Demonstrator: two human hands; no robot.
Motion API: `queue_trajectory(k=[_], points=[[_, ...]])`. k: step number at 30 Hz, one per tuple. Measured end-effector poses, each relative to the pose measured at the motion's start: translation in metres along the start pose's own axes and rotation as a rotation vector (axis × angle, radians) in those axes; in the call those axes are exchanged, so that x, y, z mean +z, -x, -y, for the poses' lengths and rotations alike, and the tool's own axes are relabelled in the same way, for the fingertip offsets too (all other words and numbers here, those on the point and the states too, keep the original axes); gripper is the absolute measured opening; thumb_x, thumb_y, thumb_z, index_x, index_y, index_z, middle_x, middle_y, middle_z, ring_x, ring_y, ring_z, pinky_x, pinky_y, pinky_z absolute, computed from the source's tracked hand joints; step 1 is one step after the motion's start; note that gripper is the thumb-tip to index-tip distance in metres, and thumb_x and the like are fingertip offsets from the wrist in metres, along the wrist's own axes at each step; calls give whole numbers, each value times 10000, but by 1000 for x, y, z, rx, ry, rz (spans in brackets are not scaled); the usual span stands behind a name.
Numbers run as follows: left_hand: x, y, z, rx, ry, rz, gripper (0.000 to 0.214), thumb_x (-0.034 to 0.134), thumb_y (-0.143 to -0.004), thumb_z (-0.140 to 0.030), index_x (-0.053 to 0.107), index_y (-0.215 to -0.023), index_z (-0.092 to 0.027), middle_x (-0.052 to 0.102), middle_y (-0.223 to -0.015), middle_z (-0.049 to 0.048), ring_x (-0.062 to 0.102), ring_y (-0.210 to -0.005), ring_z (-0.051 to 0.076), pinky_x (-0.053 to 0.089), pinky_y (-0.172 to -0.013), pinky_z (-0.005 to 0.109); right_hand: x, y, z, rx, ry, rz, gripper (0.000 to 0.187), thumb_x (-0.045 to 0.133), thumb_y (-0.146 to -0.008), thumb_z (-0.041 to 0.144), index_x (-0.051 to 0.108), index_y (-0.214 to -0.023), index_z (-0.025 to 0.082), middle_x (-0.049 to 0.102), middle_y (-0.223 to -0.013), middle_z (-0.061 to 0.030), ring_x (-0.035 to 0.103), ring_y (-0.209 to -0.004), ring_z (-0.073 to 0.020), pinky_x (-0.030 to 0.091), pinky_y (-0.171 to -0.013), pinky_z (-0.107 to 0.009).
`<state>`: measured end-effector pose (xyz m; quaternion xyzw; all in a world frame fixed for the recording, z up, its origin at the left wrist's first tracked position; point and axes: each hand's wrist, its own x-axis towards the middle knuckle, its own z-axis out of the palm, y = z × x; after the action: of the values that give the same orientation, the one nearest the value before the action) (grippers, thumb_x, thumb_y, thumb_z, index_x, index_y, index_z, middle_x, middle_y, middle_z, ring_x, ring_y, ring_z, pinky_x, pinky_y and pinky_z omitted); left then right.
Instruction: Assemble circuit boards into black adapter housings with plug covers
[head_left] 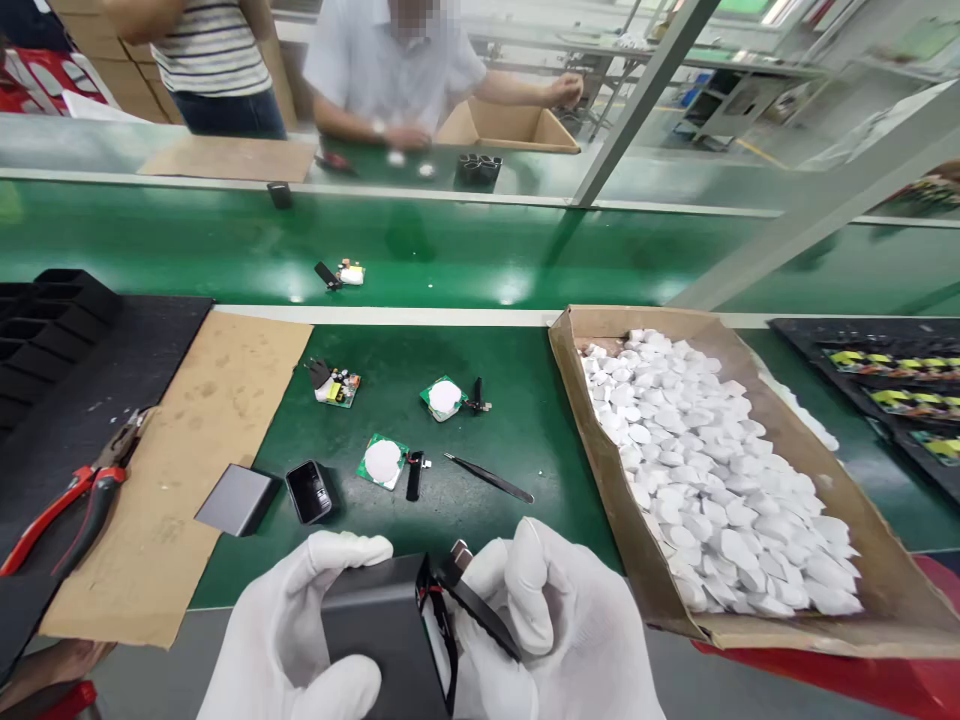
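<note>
Both my hands wear white gloves, low at the bottom of the view. My left hand (292,640) wraps around a dark grey box-shaped housing (379,625). My right hand (547,630) pinches a black end plate with metal prongs (469,595) at the housing's open end, where red wire shows. On the green mat ahead lie two small green boards with white round pads (382,462) (444,397), each with a black plug part beside it, and black tweezers (489,478).
A cardboard tray (592,440) of white pads sits right. Another grey housing (236,498) and a black cap (309,491) lie left, with red-handled pliers (67,500) on a black mat. A populated board (337,385) lies beyond. Across the conveyor belt (187,250), two people stand by a box.
</note>
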<state>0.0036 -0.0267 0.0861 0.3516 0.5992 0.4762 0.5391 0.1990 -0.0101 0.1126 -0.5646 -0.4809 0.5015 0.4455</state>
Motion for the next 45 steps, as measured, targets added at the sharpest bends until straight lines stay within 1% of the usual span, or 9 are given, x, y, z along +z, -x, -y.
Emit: queue_trajectory(k=[4, 7, 10, 15, 19, 27, 36, 41, 45], points=[[-8, -4, 9, 54, -74, 91, 438, 842, -579, -291, 871, -1013, -238, 847, -1059, 93, 809, -1029, 355, 654, -1013, 432, 2, -1, 5, 69, -24, 10, 509, 821, -728, 199, 322, -672, 281, 649, -616, 32, 496, -526, -103, 360, -520, -254], [-8, -5, 12, 58, -66, 52, 418, 856, -595, -314, 868, -1005, -238, 846, -1044, 90, 812, -1010, 336, 662, -989, 407, 6, -4, 8, 83, -64, 0, 463, 780, -732, 204, 329, -658, 280, 661, -617, 33, 502, -528, -102, 364, -527, -255], [-5, -6, 10, 100, -87, 16, 421, 931, -579, -396, 868, -959, -225, 842, -994, 104, 812, -951, 334, 688, -878, 386, 8, -8, 2, 7, -59, 21, 451, 752, -729, 174, 321, -654, 281, 623, -578, 51, 480, -518, -98, 367, -529, -253], [-7, -9, 7, 222, -142, 60, 444, 1000, -555, -393, 876, -942, -214, 841, -927, 111, 809, -848, 319, 697, -758, 366, 12, -12, -12, -130, -28, 23, 445, 656, -638, 67, 266, -682, 276, 387, -530, 125, 310, -475, -56, 275, -464, -210], [-11, -10, 11, 293, -181, 59, 450, 1019, -554, -377, 886, -956, -227, 840, -911, 100, 807, -831, 310, 696, -743, 351, 17, -17, -6, -23, -158, 44, 350, 590, -591, 137, 276, -646, 284, 337, -552, 122, 216, -484, -50, 180, -439, -223], [-16, -8, 21, 336, -192, 76, 432, 1008, -638, -433, 892, -1024, -278, 845, -907, 64, 821, -835, 286, 691, -718, 298, 9, -17, 2, 40, -140, 123, 446, 717, -627, 91, 312, -642, 278, 511, -619, 71, 375, -518, -77, 311, -500, -234], [-15, -10, 18, 310, -215, 5, 470, 1028, -557, -472, 885, -943, -244, 837, -911, 91, 822, -902, 333, 702, -745, 343, 11, -22, -1, 43, -193, 141, 531, 826, -707, 117, 319, -646, 261, 553, -631, 69, 516, -598, -103, 441, -595, -223], [-14, -8, 21, 287, -167, -35, 473, 1037, -531, -460, 863, -908, -233, 814, -895, 87, 811, -882, 328, 696, -720, 348, 17, -20, -12, 57, -333, 166, 582, 908, -704, 118, 342, -678, 251, 605, -694, 65, 515, -607, -90, 434, -599, -215], [-14, -4, 27, 291, -119, -17, 391, 996, -623, -368, 862, -962, -226, 804, -891, 75, 782, -737, 262, 657, -604, 296, 11, -15, -15, 128, -442, 240, 585, 952, -801, 346, 382, -721, 243, 651, -755, 36, 516, -642, -99, 404, -595, -218]])
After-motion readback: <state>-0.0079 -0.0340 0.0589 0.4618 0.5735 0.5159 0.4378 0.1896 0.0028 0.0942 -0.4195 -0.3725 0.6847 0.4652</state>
